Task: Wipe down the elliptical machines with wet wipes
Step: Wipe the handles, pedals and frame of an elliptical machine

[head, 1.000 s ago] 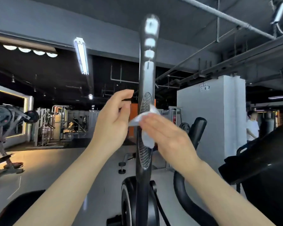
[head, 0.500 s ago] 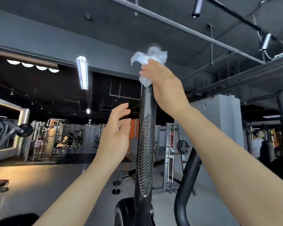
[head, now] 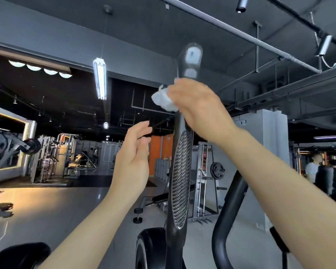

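The elliptical's tall black handle bar (head: 179,171) rises in front of me, with a ribbed grip panel in its middle and a glossy rounded top. My right hand (head: 198,107) holds a crumpled white wet wipe (head: 164,100) against the bar just below its top. The fingers wrap round the bar and the wipe. My left hand (head: 133,162) hovers to the left of the bar, fingers relaxed and empty, apart from the machine.
A second curved black handle (head: 227,206) stands to the right of the bar. The black flywheel housing (head: 149,247) sits below. Weight racks and a bench (head: 206,181) stand behind. A person (head: 312,169) stands at the far right. Gym machines (head: 6,152) line the left side.
My right hand has slid the wipe down from the very top of the bar to just below it. The left hand has stayed beside the bar.
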